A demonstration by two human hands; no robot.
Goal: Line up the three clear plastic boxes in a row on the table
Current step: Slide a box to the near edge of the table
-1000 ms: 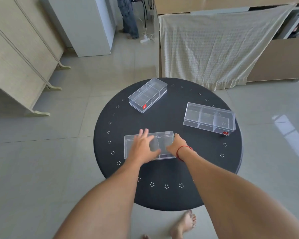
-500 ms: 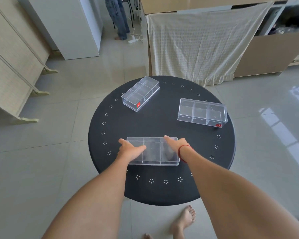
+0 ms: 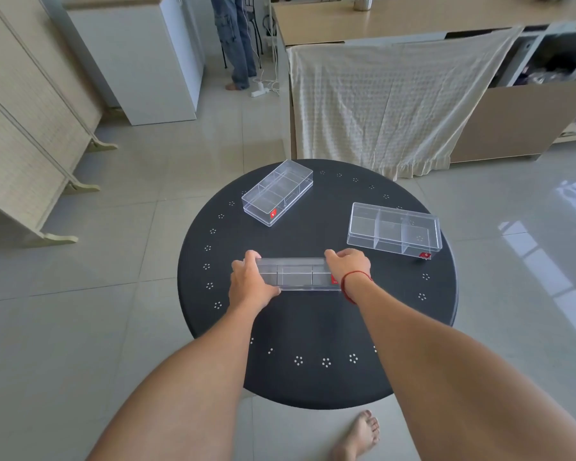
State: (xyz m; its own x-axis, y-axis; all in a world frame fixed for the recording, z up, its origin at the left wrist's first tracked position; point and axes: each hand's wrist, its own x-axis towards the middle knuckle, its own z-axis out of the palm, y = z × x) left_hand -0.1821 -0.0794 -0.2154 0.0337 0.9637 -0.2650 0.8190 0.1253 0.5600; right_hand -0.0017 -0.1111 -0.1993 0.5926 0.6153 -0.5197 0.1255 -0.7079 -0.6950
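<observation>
While half a second ago the fingers lay flat on its lid, now the left hand and right hand are closed around the two short ends of the near box, so moving can begin. It is clear, three-compartment, near the table centre; the far box and right box lie apart, angled.

— Where's the near box?
— Mid-frame, left hand and right hand clamped on its ends.
— The others?
— On the round surface: angled box upper centre, third box right.
</observation>
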